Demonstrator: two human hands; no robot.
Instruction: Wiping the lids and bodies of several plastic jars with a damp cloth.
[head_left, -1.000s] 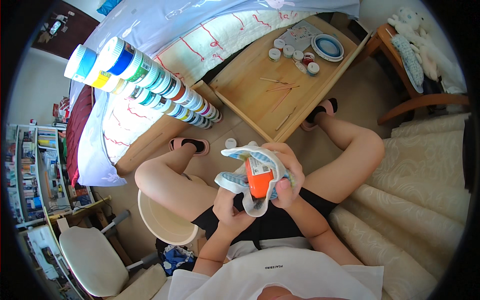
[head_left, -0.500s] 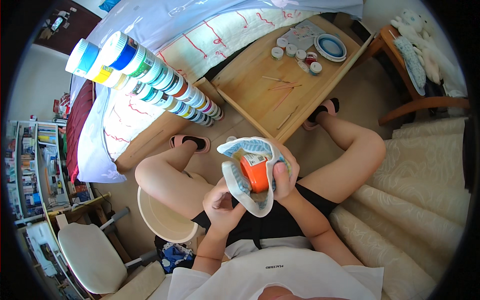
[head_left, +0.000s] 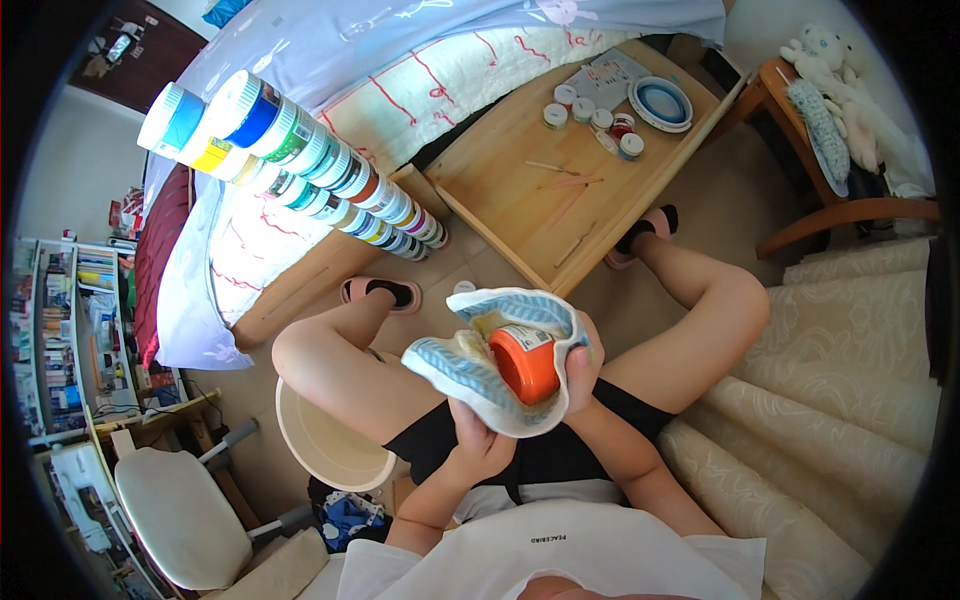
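Between my hands, above my lap, is a thick cloth with blue-and-white stripes and a white edge. It is spread partly open around an orange jar with a pale label on one end. My left hand grips the near left edge of the cloth from below, its fingers mostly hidden. From the right side, my right hand wraps around the cloth and jar, with the thumb at the edge.
Tall stacks of paint jars stand at the left front. Ahead, a wooden tray table bears brushes, small jars and a blue-white bowl. A cream bin is by my left leg; a chair stands left.
The cloth's left side has been folded down and outward, so it lies wider open and more of the orange jar shows. My left hand has moved right and slightly down.
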